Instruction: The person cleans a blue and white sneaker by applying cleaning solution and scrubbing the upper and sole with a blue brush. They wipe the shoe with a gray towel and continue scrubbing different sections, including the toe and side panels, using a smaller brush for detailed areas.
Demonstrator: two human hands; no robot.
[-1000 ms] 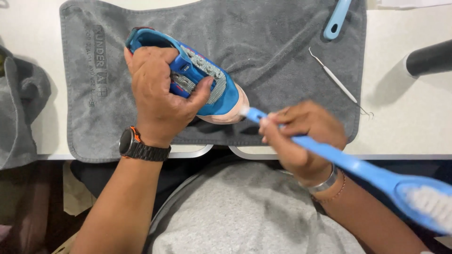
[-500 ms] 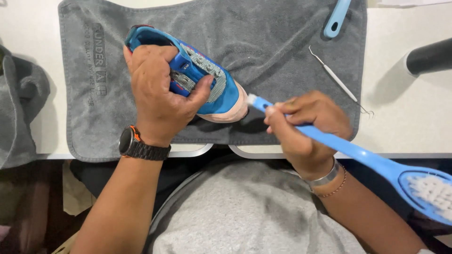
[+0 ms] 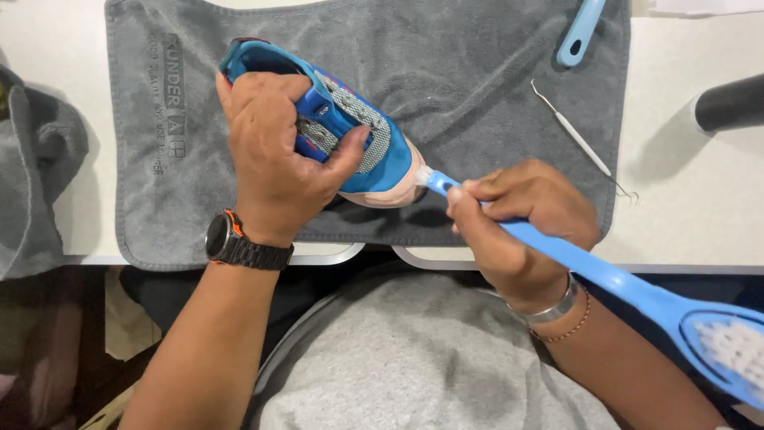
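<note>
My left hand (image 3: 274,159) grips a small blue shoe (image 3: 374,147) with a grey mesh panel and a pale pink toe, holding it down on a grey towel (image 3: 477,87). A black watch is on that wrist. My right hand (image 3: 521,219) holds a long blue double-ended brush (image 3: 629,287) by its handle. The brush's small end touches the shoe's pink toe. Its large white-bristled head points back toward my body at the lower right.
On the towel's far edge lies another blue brush handle (image 3: 579,36). A thin metal pick (image 3: 581,143) lies at the towel's right edge. A black cylinder (image 3: 728,103) sits at the right on the white table (image 3: 692,215). A crumpled grey cloth (image 3: 36,183) lies at the left.
The brush's small end has slid up along the toe of the shoe, and my right hand moved slightly with it. My left hand keeps its hold on the shoe.
</note>
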